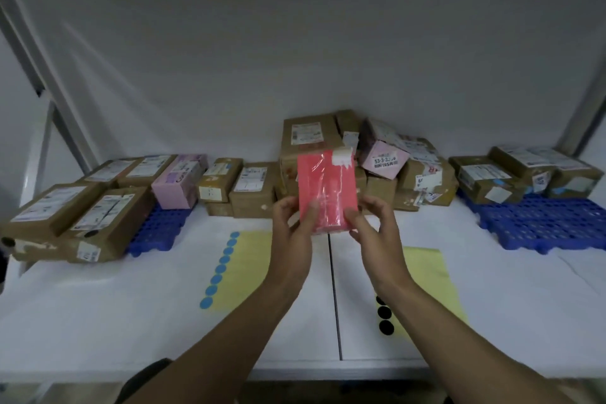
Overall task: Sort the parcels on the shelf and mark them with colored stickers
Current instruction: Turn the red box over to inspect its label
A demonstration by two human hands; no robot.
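Note:
A red parcel (328,188) wrapped in clear tape is held upright above the white shelf (131,305), in front of the middle pile. My left hand (293,233) grips its lower left edge, thumb on the front face. My right hand (373,233) grips its lower right edge. A yellow sheet with a column of blue round stickers (220,269) lies to the left of my arms. A second yellow sheet with black round stickers (384,313) lies to the right, partly under my right forearm.
Brown and pink boxes (98,203) lie on a blue pallet (157,229) at the left. A jumbled pile of boxes (377,167) stands in the middle at the back. More boxes (524,174) sit on a blue pallet (551,223) at the right.

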